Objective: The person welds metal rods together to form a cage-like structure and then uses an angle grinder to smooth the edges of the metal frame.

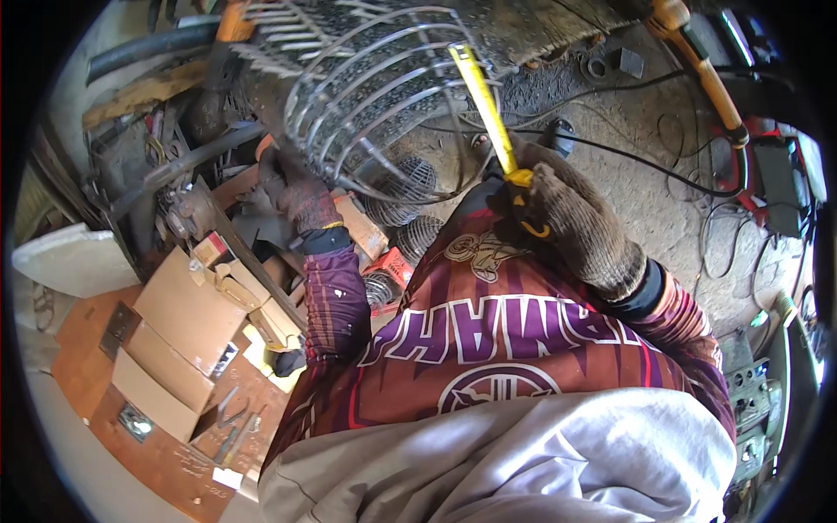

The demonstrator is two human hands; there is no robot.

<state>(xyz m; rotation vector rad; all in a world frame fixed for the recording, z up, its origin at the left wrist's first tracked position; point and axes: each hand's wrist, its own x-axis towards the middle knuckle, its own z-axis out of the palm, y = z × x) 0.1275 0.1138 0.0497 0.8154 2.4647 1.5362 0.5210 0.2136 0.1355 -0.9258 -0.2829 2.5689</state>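
My left hand point(301, 193), in a brown knitted glove, grips the lower left rim of a round wire cage point(375, 96) made of curved metal rods. My right hand point(571, 218), also gloved, is closed on a yellow tape measure case point(521, 181). Its yellow blade point(481, 96) runs up and left across the open mouth of the cage. My maroon and purple shirt fills the lower middle of the view.
Open cardboard boxes point(187, 309) lie on a rusty sheet at the lower left with small tools beside them. Coiled wire pieces point(410, 235) sit below the cage. Black cables point(663, 166) and a welding machine point(780, 183) are on the dusty floor at right.
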